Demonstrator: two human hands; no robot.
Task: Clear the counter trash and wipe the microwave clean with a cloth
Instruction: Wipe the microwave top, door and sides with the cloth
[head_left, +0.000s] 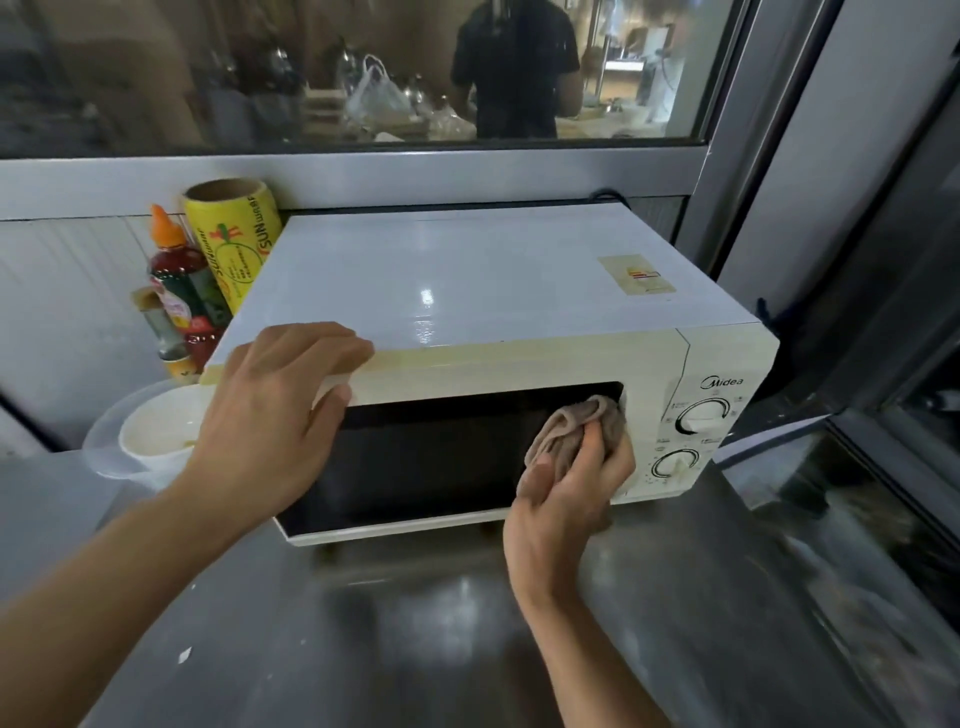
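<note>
A white microwave (467, 291) with a dark glass door and two dials stands on the steel counter (415, 623). My left hand (270, 410) rests on its top front left corner, fingers over the edge, thumb on the door frame. My right hand (566, 499) presses a crumpled beige cloth (566, 428) against the right edge of the door glass, beside the control panel.
Left of the microwave stand a yellow cling-wrap roll (234, 234), a red sauce bottle (176, 275) and a white bowl (161, 431) inside a clear plastic tub. A small white scrap (184, 656) lies on the counter. A window runs behind; a dark glass panel stands at the right.
</note>
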